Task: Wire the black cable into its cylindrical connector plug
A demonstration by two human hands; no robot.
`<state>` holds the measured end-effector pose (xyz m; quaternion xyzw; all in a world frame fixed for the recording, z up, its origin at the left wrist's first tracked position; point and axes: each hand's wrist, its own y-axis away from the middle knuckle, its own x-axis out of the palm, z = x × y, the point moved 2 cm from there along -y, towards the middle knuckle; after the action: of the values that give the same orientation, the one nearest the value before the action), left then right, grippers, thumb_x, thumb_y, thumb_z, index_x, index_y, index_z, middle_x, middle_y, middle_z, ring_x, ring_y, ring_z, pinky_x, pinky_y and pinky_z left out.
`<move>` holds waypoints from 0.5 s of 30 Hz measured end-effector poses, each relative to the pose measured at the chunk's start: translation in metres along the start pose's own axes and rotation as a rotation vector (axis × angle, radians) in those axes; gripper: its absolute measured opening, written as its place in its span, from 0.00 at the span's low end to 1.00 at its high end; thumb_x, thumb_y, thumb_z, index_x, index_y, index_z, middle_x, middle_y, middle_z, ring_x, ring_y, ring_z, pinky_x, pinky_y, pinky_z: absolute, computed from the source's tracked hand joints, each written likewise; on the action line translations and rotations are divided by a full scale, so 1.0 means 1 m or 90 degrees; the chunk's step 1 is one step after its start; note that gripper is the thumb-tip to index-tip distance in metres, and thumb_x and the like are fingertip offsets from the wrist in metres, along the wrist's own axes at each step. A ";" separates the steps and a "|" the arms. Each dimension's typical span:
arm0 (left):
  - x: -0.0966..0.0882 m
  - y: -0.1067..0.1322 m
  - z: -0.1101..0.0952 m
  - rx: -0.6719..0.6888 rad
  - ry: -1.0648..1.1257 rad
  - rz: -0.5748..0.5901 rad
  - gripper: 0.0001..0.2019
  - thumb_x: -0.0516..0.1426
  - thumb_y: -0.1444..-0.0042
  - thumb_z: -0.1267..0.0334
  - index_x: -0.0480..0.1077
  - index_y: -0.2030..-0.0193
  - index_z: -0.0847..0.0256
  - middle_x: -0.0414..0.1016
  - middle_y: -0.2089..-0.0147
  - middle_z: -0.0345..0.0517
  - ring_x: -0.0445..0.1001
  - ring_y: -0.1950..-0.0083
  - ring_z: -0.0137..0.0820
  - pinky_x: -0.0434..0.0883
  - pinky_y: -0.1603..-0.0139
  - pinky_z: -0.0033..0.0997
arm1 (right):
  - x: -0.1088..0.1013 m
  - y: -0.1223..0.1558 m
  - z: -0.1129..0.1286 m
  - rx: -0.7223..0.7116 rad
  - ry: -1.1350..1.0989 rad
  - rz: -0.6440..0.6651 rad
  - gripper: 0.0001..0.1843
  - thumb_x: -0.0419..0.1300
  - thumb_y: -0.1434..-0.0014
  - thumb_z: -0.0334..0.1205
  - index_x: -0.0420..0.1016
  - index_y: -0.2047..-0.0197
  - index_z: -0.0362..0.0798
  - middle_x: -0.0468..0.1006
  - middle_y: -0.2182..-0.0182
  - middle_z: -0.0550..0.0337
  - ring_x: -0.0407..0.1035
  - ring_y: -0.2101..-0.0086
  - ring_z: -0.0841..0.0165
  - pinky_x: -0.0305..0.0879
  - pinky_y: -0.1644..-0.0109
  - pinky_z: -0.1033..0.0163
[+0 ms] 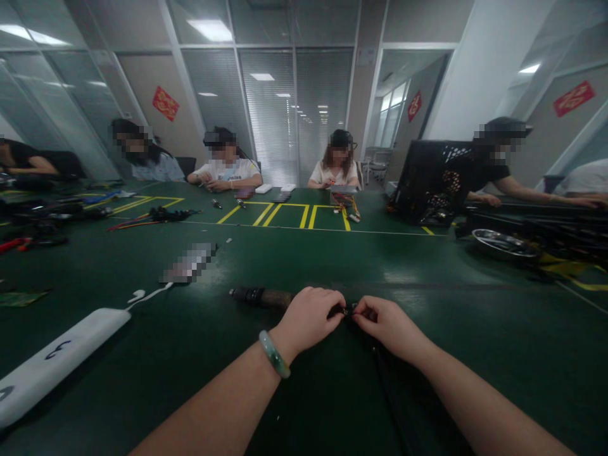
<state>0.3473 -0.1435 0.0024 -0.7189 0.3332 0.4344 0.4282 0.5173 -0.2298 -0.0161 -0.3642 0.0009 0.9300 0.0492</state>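
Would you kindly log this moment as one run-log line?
left hand: black cable | right hand: black cable | nearby: dark cylinder

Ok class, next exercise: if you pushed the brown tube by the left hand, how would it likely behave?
The brown tube looks round, so it would probably roll along the green table if pushed away from the left hand. It lies straight, so it is likely fairly stiff. Its weight cannot be judged from here.

light: ceiling panels (211,30) | glare: green tabletop (399,272) | edges: warped, probably soft
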 end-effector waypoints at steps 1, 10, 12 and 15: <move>0.000 0.000 0.000 -0.004 -0.002 0.000 0.06 0.57 0.42 0.63 0.69 0.57 0.56 0.74 0.60 0.41 0.72 0.57 0.35 0.65 0.54 0.36 | 0.000 0.000 0.000 0.002 0.000 0.001 0.06 0.57 0.41 0.40 0.73 0.66 0.48 0.76 0.73 0.64 0.68 0.72 0.70 0.59 0.70 0.69; 0.002 0.001 -0.004 0.021 0.025 -0.024 0.06 0.57 0.44 0.70 0.68 0.60 0.56 0.73 0.54 0.40 0.70 0.51 0.34 0.61 0.43 0.39 | 0.000 -0.001 0.000 -0.004 0.024 0.015 0.08 0.57 0.40 0.41 0.75 0.66 0.49 0.76 0.73 0.64 0.68 0.72 0.70 0.58 0.70 0.68; 0.002 0.001 -0.006 0.024 0.022 -0.032 0.07 0.57 0.44 0.71 0.68 0.59 0.56 0.73 0.53 0.40 0.69 0.50 0.34 0.58 0.41 0.41 | 0.000 -0.001 0.001 -0.005 0.029 0.019 0.08 0.57 0.40 0.41 0.75 0.67 0.49 0.76 0.72 0.64 0.68 0.72 0.70 0.59 0.69 0.68; 0.002 0.001 -0.006 0.008 0.021 -0.033 0.08 0.57 0.44 0.70 0.68 0.57 0.56 0.73 0.53 0.41 0.70 0.51 0.34 0.61 0.42 0.41 | -0.001 -0.001 0.002 0.000 0.027 0.025 0.08 0.57 0.40 0.42 0.75 0.66 0.49 0.77 0.71 0.64 0.70 0.71 0.69 0.59 0.69 0.67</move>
<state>0.3495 -0.1497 0.0016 -0.7317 0.3246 0.4092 0.4379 0.5165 -0.2287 -0.0140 -0.3839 0.0087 0.9228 0.0309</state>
